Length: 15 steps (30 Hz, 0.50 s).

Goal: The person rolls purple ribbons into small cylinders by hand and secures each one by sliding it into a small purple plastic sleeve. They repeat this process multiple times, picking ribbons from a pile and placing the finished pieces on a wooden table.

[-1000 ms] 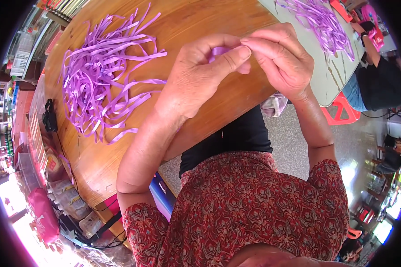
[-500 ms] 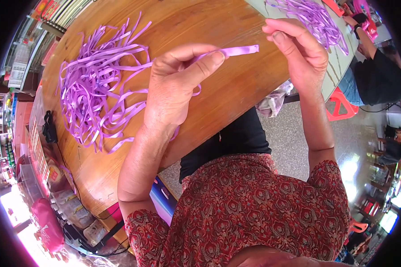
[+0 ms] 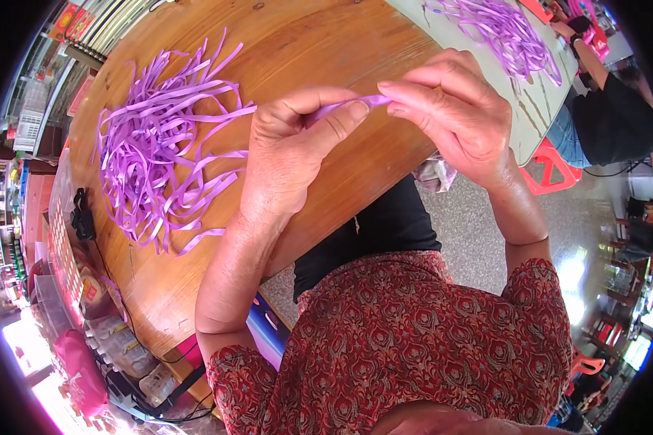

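Observation:
My left hand (image 3: 294,141) is closed, pinching a narrow purple ribbon (image 3: 375,101) between thumb and forefinger over the wooden table. The ribbon's short end sticks out to the right of the thumb. My right hand (image 3: 457,116) grips that end between its fingertips, so a short stretch spans both hands. The rest of this ribbon is hidden by my left hand. To the left of that hand lies a loose, tangled pile of similar purple ribbons (image 3: 152,145), some strands reaching towards my wrist.
The wooden table (image 3: 326,43) curves round in front of me. A pale table (image 3: 537,123) at the far right bears a second heap of purple ribbons (image 3: 511,43). Beside it are a person in black (image 3: 617,109) and a red stool (image 3: 548,170). Black cables (image 3: 84,217) run along the left edge.
My right hand has moved left and down, and its fingertips have closed on the ribbon's free end. My left hand still pinches the ribbon, slightly lower.

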Motion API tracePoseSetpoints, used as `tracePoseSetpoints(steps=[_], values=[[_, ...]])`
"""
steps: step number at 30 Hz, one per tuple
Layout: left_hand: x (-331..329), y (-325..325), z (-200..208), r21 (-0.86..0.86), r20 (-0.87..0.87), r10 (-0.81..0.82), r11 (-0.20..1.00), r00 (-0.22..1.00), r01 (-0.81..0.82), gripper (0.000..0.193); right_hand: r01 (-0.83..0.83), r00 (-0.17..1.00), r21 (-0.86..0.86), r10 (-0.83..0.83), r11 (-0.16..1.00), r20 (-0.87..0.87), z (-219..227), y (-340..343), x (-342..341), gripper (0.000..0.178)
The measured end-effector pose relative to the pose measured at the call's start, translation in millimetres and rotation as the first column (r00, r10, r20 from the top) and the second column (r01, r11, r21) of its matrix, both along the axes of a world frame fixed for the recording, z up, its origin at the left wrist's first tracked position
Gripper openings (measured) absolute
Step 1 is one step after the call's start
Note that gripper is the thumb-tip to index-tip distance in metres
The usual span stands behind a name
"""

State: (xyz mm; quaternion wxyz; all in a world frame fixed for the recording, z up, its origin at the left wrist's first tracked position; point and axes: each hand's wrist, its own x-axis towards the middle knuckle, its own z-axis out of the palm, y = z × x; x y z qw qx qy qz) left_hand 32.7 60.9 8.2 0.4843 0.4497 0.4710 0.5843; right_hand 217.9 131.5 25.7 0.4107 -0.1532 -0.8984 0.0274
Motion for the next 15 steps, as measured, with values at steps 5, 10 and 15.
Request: tracePoseSetpoints(steps=[5, 10, 15], values=[[-2, 0, 5, -0.024, 0.026, -0.032, 0.999, 0.999, 0.032, 0.009, -0.006, 1.000, -0.035, 0.005, 0.999, -0.025, -4, 2, -1, 0.025], [-5, 0, 3, -0.027, -0.012, -0.031, 0.999, 0.999, 0.031, 0.009, -0.090, 0.996, -0.331, 0.088, 0.939, -0.023, -6, 1, 1, 0.013], [-1, 3, -10, 0.041, 0.097, -0.072, 0.997, 0.993, 0.068, 0.007, -0.394, 0.916, -0.780, 0.272, 0.486, -0.294, -15, -1, -1, 0.009]])
